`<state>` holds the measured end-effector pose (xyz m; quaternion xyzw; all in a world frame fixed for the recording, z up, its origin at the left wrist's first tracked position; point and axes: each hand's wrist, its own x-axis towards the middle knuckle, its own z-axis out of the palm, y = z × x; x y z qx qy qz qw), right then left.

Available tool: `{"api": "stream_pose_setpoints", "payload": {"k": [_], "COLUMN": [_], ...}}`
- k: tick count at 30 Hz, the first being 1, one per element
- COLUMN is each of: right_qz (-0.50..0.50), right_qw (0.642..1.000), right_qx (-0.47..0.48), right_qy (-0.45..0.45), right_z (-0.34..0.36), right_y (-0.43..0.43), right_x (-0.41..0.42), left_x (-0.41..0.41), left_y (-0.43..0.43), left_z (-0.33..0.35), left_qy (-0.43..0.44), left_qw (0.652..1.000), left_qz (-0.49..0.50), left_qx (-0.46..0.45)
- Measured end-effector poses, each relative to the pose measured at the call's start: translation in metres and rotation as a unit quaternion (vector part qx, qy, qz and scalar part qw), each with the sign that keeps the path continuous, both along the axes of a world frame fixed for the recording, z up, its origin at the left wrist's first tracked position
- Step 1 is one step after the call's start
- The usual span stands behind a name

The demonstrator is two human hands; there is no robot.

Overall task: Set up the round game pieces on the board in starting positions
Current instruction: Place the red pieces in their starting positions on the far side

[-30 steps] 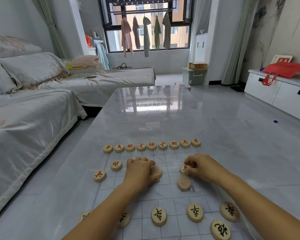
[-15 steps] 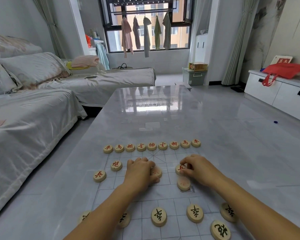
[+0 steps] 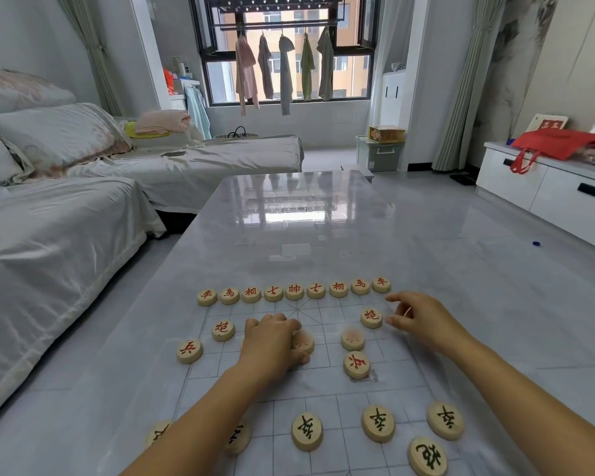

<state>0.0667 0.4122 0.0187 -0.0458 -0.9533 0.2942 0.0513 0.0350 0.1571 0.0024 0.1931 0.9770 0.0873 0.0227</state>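
A covered sofa (image 3: 66, 207) lines the left; far off, a window (image 3: 285, 49) with hanging clothes (image 3: 282, 67); a white cabinet (image 3: 547, 190) stands right.

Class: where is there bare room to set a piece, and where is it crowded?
Free: the band between the nearest red soldier and black soldiers; the table beyond the red back row. Crowded: around the left hand gripping a piece.

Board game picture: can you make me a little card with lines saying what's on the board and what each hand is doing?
Board: grid sheet on a shiny grey table
Far edge: red row, nine pieces side by side
Cannons: left red cannon, right red cannon
Left hand: curled round a blurry red piece
Right hand: open, fingers beside the right red cannon, not gripping it
Near side: black pieces, some partly hidden by the arms
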Motion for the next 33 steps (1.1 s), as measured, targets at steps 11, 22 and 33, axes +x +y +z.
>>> {"api": "stream_pose_setpoints", "payload": {"k": [11, 22, 33], "right_qz": [0.016, 0.018, 0.064], "right_qw": [0.998, 0.999, 0.992], "right_qx": [0.052, 0.018, 0.079], "right_qy": [-0.007, 0.021, -0.081], "right_z": [-0.020, -0.005, -0.002], "right_y": [-0.014, -0.020, -0.061], "right_x": [-0.014, 0.006, 0.042], "left_x": [-0.001, 0.003, 0.004], "left_y": [-0.003, -0.007, -0.064], "left_z": [-0.003, -0.002, 0.027], "left_qy": [-0.008, -0.001, 0.080], "left_qw": [0.999, 1.000, 0.978], "left_qz": [0.005, -0.005, 0.087], "left_qx": [0.032, 0.027, 0.173]}}
